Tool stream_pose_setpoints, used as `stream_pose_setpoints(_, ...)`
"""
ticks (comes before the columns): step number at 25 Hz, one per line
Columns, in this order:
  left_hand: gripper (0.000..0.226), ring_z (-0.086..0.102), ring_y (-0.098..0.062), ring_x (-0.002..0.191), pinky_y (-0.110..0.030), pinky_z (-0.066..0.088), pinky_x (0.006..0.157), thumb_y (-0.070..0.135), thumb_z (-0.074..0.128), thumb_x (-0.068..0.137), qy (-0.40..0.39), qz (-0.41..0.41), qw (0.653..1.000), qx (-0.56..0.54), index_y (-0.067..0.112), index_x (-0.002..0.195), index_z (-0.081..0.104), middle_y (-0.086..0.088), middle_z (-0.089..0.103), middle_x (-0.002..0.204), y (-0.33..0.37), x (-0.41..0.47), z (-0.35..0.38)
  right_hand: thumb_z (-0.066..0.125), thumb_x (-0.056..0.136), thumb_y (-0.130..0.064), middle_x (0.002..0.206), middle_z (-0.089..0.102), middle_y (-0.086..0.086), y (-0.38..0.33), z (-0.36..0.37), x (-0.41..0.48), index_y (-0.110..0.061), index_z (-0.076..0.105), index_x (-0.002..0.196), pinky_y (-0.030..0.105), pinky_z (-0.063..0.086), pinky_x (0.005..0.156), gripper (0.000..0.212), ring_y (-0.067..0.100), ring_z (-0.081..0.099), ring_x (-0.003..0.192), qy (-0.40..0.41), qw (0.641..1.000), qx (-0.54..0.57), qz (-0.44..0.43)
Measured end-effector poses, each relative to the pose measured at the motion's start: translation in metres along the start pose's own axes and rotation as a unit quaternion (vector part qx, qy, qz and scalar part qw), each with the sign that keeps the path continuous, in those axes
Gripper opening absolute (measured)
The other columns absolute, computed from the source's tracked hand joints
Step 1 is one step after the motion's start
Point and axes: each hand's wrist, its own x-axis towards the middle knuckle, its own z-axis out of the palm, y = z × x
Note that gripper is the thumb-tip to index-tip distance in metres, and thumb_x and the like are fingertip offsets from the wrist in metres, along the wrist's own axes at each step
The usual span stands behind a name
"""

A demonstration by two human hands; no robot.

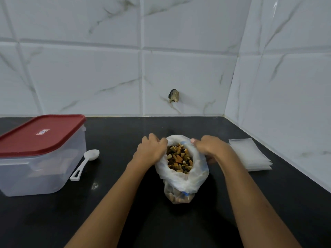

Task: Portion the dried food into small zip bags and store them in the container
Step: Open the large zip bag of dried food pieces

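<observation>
Standing between both hands, the bag (181, 178) has each grip pinching its rim.

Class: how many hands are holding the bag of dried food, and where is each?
2. The left hand grips the open rim of the bag on its left; the right hand grips it on its right.

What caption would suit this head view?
Left hand and right hand grip the food bag between container and zip bags.
</observation>
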Motion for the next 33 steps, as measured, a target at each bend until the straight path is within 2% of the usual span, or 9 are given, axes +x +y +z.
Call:
stream_pose_setpoints(6, 0.082, 0.054, -0.015, 0.082, -0.019, 0.047, 0.055, 0.046, 0.066, 0.079, -0.317, -0.039, 0.945, -0.07, 0.025, 0.142, 0.017, -0.008, 0.054, 0.117, 0.005, -0.028, -0.027, 0.048, 0.092, -0.001, 0.117, 0.058, 0.022, -0.004, 0.0, -0.005, 0.005, 0.055, 0.119, 0.044, 0.053, 0.09, 0.028, 0.032, 0.06, 0.103, -0.053, 0.991, 0.12, -0.019)
stream_pose_setpoints(12, 0.096, 0.048, -0.015, 0.114, -0.014, 0.053, 0.069, 0.022, 0.068, 0.08, -0.242, 0.007, 0.943, -0.227, 0.021, 0.149, 0.001, -0.003, 0.037, 0.143, -0.007, -0.02, -0.007, 0.037, 0.09, 0.014, 0.108, 0.058, 0.027, 0.015, 0.015, 0.016, 0.017, 0.051, 0.12, 0.042, 0.047, 0.086, 0.033, 0.033, 0.058, 0.093, -0.086, 0.828, 0.55, 0.069)
stream_pose_setpoints(14, 0.096, 0.045, -0.018, 0.12, -0.018, 0.053, 0.074, 0.025, 0.071, 0.077, -0.215, 0.02, 0.947, -0.24, 0.019, 0.149, 0.006, -0.003, 0.035, 0.143, -0.004, -0.02, -0.003, 0.045, 0.092, 0.005, 0.105, 0.06, 0.022, 0.016, 0.012, 0.016, 0.013, 0.052, 0.122, 0.042, 0.049, 0.089, 0.031, 0.032, 0.059, 0.097, -0.045, 0.868, 0.489, 0.071)
stream_pose_setpoints(17, 0.081, 0.05, -0.019, 0.112, -0.022, 0.056, 0.066, 0.029, 0.07, 0.079, -0.198, 0.02, 0.961, -0.19, 0.019, 0.141, 0.019, -0.003, 0.037, 0.136, 0.004, -0.025, -0.006, 0.045, 0.096, -0.03, 0.12, 0.057, 0.017, 0.009, -0.001, 0.005, -0.001, 0.054, 0.123, 0.042, 0.049, 0.095, 0.041, 0.03, 0.058, 0.106, 0.026, 0.992, 0.119, 0.035)
stream_pose_setpoints(19, 0.075, 0.054, -0.015, 0.096, -0.02, 0.055, 0.061, 0.032, 0.069, 0.079, -0.209, 0.002, 0.963, -0.168, 0.021, 0.137, 0.024, -0.001, 0.041, 0.124, 0.008, -0.029, -0.009, 0.042, 0.096, -0.033, 0.13, 0.05, 0.017, 0.005, -0.006, -0.007, -0.005, 0.048, 0.128, 0.044, 0.049, 0.097, 0.043, 0.033, 0.055, 0.113, -0.004, 1.0, -0.02, 0.014)
stream_pose_setpoints(23, 0.044, 0.061, -0.011, 0.085, -0.024, 0.058, 0.068, 0.022, 0.073, 0.076, -0.272, -0.032, 0.937, -0.218, 0.026, 0.109, 0.044, 0.002, 0.056, 0.104, 0.007, -0.032, -0.013, 0.047, 0.092, -0.007, 0.113, 0.058, 0.017, 0.007, -0.001, -0.021, 0.001, 0.054, 0.117, 0.037, 0.054, 0.088, 0.027, 0.029, 0.06, 0.098, -0.054, 0.998, 0.004, -0.036)
stream_pose_setpoints(26, 0.06, 0.059, -0.013, 0.094, -0.025, 0.059, 0.071, 0.009, 0.073, 0.076, -0.3, -0.021, 0.925, -0.232, 0.027, 0.118, 0.034, 0.001, 0.055, 0.11, 0.005, -0.032, -0.014, 0.043, 0.086, 0.004, 0.101, 0.06, 0.016, 0.015, 0.001, -0.021, 0.002, 0.06, 0.106, 0.036, 0.051, 0.079, 0.025, 0.026, 0.056, 0.088, -0.013, 0.995, 0.095, -0.039)
stream_pose_setpoints(30, 0.123, 0.048, -0.018, 0.12, -0.035, 0.045, 0.103, 0.04, 0.088, 0.048, -0.273, 0.029, 0.954, -0.123, 0.027, 0.143, 0.011, 0.0, 0.043, 0.135, -0.003, -0.022, -0.01, 0.034, 0.082, 0.022, 0.096, 0.062, 0.023, 0.023, 0.002, -0.022, 0.008, 0.061, 0.084, 0.041, 0.051, 0.083, 0.031, 0.032, 0.059, 0.091, -0.091, 0.892, 0.443, 0.001)
stream_pose_setpoints(33, 0.151, 0.041, -0.02, 0.129, -0.04, 0.038, 0.109, 0.062, 0.086, 0.022, -0.239, 0.06, 0.961, -0.124, 0.031, 0.146, 0.004, 0.0, 0.034, 0.143, -0.008, -0.017, -0.003, 0.025, 0.081, 0.026, 0.125, 0.052, 0.032, 0.03, 0.008, -0.01, 0.016, 0.054, 0.113, 0.045, 0.047, 0.09, 0.044, 0.041, 0.052, 0.115, -0.138, 0.783, 0.606, 0.04)
